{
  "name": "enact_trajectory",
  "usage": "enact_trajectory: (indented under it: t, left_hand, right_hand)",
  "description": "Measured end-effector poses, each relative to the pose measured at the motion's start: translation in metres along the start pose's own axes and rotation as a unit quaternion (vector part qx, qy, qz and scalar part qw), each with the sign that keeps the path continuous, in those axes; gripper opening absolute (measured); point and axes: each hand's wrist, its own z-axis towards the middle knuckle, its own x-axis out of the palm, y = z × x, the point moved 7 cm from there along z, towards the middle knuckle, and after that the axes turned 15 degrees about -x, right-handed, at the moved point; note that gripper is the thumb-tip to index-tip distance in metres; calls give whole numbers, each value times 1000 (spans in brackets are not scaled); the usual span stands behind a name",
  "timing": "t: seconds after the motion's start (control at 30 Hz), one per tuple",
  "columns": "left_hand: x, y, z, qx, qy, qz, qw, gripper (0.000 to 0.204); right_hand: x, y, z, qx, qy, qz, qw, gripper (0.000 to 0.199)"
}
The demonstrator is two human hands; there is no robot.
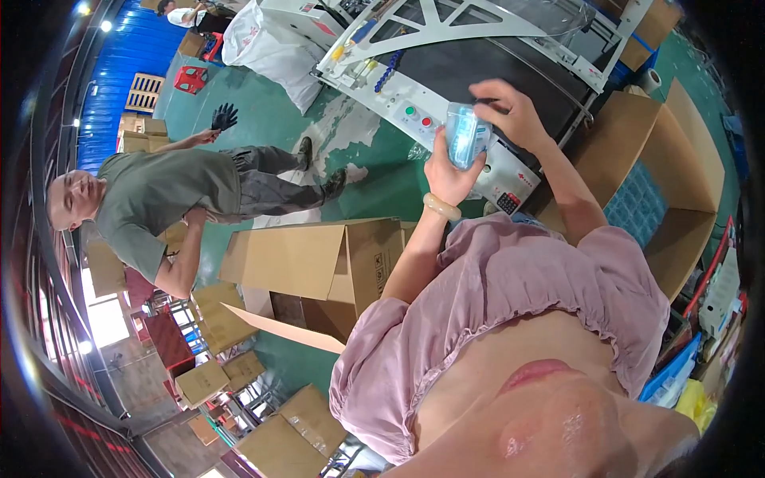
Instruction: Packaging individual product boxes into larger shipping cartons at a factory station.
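My left hand [453, 177], with a pale bangle at its wrist, is wrapped round a small clear plastic pack [465, 137] with light blue contents. The pack stands roughly upright between thumb and fingers. Beside its upper right edge is my right hand [514, 118], fingers bent and apart. Whether a right fingertip touches the pack cannot be made out. Just beyond both hands lies a white machine panel [414, 119] with a green and a red button. An open cardboard carton [669, 159] on the right holds several clear blue packs [637, 203] in rows.
Left of me stands another open carton [311, 263]. A co-worker [171, 187] in a dark green shirt stands further left, holding a black glove [225, 117]. Behind the panel is the machine's white frame [470, 28]. A white sack [271, 52] and stacked boxes [291, 430] are around.
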Motion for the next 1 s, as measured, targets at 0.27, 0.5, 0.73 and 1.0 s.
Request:
enact_trajectory:
  t: [0.27, 0.5, 0.73, 1.0]
  left_hand:
    - [2, 8, -5, 18, 59, -64, 996, 63]
    - [17, 6, -9, -122, 328, -576, 739, 58]
    - [-20, -10, 9, 20, 62, -220, 973, 56]
    - [-9, -30, -9, 196, -15, 32, 980, 38]
  right_hand:
    - [-24, -28, 12, 42, -104, -7, 994, 5]
    - [4, -75, -20, -156, 71, -125, 977, 18]
    - [-32, -92, -41, 101, -98, -72, 987, 24]
    - [-5, -12, -39, 257, 121, 45, 958, 36]
